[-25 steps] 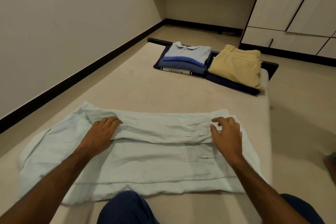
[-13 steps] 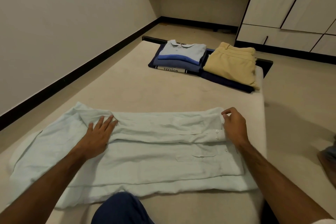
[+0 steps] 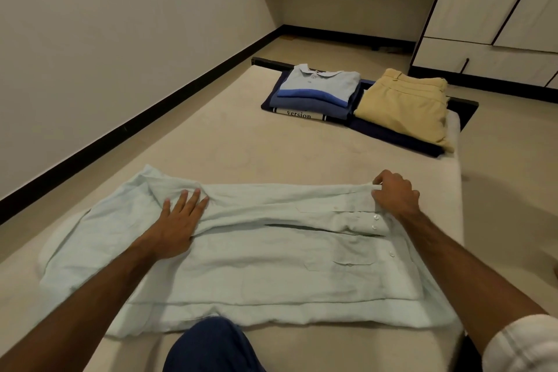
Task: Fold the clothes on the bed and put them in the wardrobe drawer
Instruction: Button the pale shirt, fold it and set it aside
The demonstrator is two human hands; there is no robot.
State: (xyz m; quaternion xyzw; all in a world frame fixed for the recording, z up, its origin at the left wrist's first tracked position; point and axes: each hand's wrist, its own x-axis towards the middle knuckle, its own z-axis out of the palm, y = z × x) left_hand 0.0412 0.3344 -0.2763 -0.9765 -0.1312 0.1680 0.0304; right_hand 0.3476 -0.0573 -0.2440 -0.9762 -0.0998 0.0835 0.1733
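Shirt: pale green shirt [image 3: 247, 263] lies spread flat on the bed [image 3: 211, 145], its long axis running left to right across the near end.
Left hand: left hand [image 3: 178, 220] rests flat on the cloth near the collar end, fingers straight and spread, pinning it.
Right hand: right hand [image 3: 395, 195] pinches the far edge at the hem end, fingers curled round the fabric.
Key relation: the folded flap's edge runs between both hands; likely it is being pulled taut lengthways.
Finished piles: polo stack [image 3: 317, 90] and tan trousers [image 3: 401, 106] sit at the far end, near the wardrobe drawer [image 3: 483, 66].
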